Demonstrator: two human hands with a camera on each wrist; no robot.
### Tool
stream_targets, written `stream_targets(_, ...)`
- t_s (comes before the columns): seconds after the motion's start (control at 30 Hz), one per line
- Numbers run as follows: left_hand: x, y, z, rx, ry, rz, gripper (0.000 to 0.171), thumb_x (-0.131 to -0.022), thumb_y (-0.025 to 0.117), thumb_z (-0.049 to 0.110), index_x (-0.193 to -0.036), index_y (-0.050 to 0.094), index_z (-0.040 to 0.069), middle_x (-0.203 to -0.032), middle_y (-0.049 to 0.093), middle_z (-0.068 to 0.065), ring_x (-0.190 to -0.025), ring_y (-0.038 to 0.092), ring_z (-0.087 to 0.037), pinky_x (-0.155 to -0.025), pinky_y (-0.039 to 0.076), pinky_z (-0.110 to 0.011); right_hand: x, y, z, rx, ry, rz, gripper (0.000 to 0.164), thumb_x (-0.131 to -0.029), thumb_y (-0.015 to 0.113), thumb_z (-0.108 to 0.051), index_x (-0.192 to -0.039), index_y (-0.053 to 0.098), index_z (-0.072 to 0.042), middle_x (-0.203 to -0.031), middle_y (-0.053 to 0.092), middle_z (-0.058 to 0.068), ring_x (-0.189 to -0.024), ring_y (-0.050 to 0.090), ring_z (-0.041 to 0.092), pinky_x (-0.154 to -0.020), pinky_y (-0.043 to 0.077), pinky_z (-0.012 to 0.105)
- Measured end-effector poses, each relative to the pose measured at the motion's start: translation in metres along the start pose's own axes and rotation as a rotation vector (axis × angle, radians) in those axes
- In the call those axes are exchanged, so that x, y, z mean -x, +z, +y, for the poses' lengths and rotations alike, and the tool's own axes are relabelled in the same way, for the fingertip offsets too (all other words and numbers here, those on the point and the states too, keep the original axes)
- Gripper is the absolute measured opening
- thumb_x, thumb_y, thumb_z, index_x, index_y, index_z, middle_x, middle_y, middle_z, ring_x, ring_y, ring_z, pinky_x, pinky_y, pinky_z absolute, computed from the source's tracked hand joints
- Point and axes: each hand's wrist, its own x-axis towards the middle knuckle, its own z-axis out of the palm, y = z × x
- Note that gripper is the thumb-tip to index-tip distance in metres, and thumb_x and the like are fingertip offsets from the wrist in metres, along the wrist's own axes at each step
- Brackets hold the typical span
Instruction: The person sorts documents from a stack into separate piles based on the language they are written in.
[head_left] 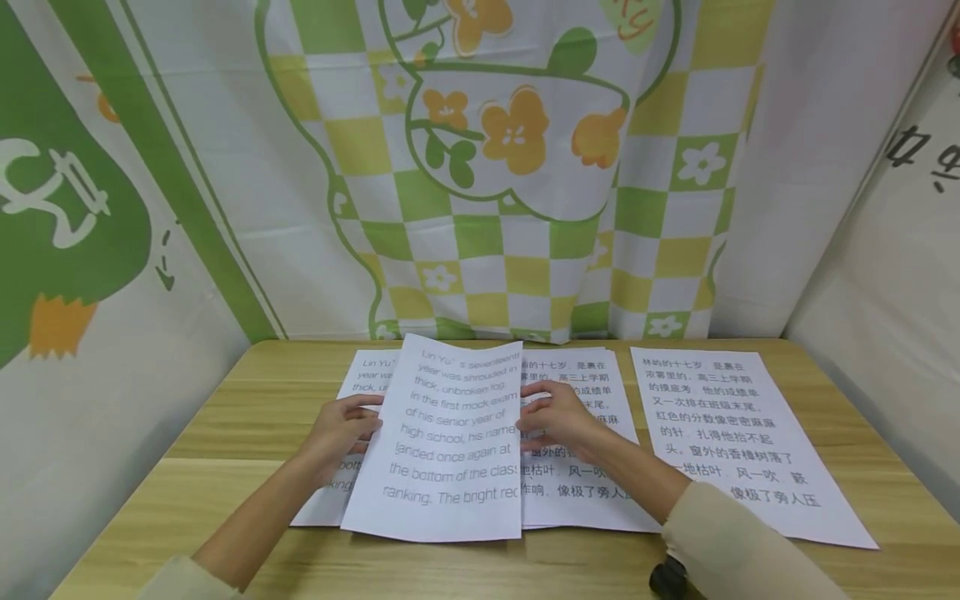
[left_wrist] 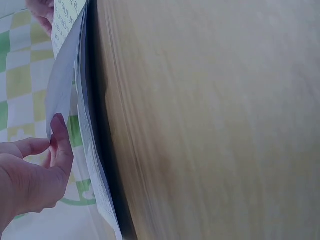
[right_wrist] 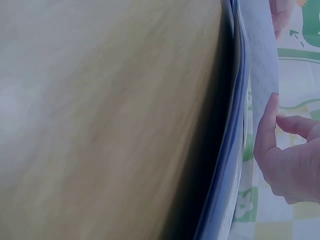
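A white sheet of paper [head_left: 450, 442] printed with large English text is held up, facing the head camera and bowed slightly. My left hand [head_left: 341, 433] pinches its left edge between thumb and fingers, while my right hand [head_left: 562, 421] pinches the right edge. In the left wrist view the paper [left_wrist: 62, 82] stands raised at an angle from the sheets below. Partly hidden behind it lies another English page [head_left: 318, 504] on the left. A page of Chinese text [head_left: 577, 479] lies beneath my right hand and forearm.
Farther right, another Chinese page [head_left: 720, 425] lies on the wooden table [head_left: 195, 492], its lower part overlapped by my right sleeve. A small dark object [head_left: 667, 577] shows beside that sleeve. A patterned cloth [head_left: 510, 250] hangs behind the table's far edge.
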Motion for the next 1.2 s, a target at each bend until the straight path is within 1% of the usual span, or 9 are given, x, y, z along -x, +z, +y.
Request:
stream_targets(0.2, -0.002, -0.012, -0.004, -0.001, -0.019, 0.023, 0.046, -0.101, 0.058, 0.000, -0.145, 0.050, -0.007, -0.105, 0.064, -0.010, -0.082, 0.065, -0.013, -0.068, 0.059, -0.025, -0.006, 0.012, 0.000, -0.010, 0.006, -0.006, 0.055, -0.085, 0.068, 0.016, -0.136, 0.051, 0.005, -0.102, 0.064, 0.018, -0.082, 0.071, 0.028, -0.072, 0.066, 0.041)
stream_targets(0.37, -0.003, -0.022, -0.009, -0.006, -0.038, 0.040, 0.048, -0.101, 0.058, 0.002, -0.147, 0.049, -0.007, -0.105, 0.066, -0.010, -0.080, 0.066, -0.013, -0.067, 0.059, -0.024, -0.009, 0.018, 0.002, -0.031, 0.007, -0.019, 0.058, -0.085, 0.069, 0.016, -0.138, 0.049, 0.005, -0.103, 0.063, 0.019, -0.081, 0.071, 0.028, -0.072, 0.066, 0.041)
stream_targets(0.6, -0.004, -0.032, -0.015, 0.010, -0.063, 0.060, 0.049, -0.101, 0.058, 0.002, -0.148, 0.048, -0.007, -0.105, 0.066, -0.009, -0.078, 0.065, -0.011, -0.065, 0.057, -0.023, -0.008, 0.027, 0.001, -0.035, -0.009, -0.051, 0.060, -0.085, 0.069, 0.016, -0.140, 0.047, 0.006, -0.101, 0.063, 0.018, -0.079, 0.071, 0.028, -0.071, 0.066, 0.042)
stream_targets(0.9, -0.002, -0.039, -0.019, 0.003, -0.077, 0.085, 0.049, -0.101, 0.056, 0.000, -0.148, 0.047, -0.008, -0.102, 0.062, -0.006, -0.080, 0.060, -0.010, -0.064, 0.054, -0.021, -0.011, 0.041, -0.004, -0.052, -0.037, -0.033, 0.061, -0.084, 0.068, 0.017, -0.141, 0.048, 0.006, -0.099, 0.063, 0.017, -0.081, 0.070, 0.027, -0.070, 0.066, 0.042)
stream_targets(1.07, -0.001, -0.041, -0.019, -0.001, -0.085, 0.104, 0.048, -0.102, 0.054, -0.001, -0.148, 0.046, -0.008, -0.104, 0.060, -0.006, -0.082, 0.059, -0.010, -0.066, 0.054, -0.021, -0.015, 0.044, -0.001, -0.072, -0.043, -0.045, 0.060, -0.084, 0.068, 0.019, -0.139, 0.048, 0.007, -0.097, 0.063, 0.017, -0.078, 0.069, 0.025, -0.069, 0.066, 0.041)
stream_targets(1.2, -0.002, -0.043, -0.020, -0.023, -0.093, 0.124, 0.048, -0.102, 0.054, 0.000, -0.149, 0.046, -0.007, -0.106, 0.060, -0.008, -0.084, 0.059, -0.011, -0.066, 0.053, -0.021, -0.017, 0.047, 0.001, -0.086, -0.037, -0.064, 0.060, -0.085, 0.067, 0.019, -0.140, 0.047, 0.007, -0.099, 0.063, 0.018, -0.080, 0.070, 0.025, -0.070, 0.066, 0.041)
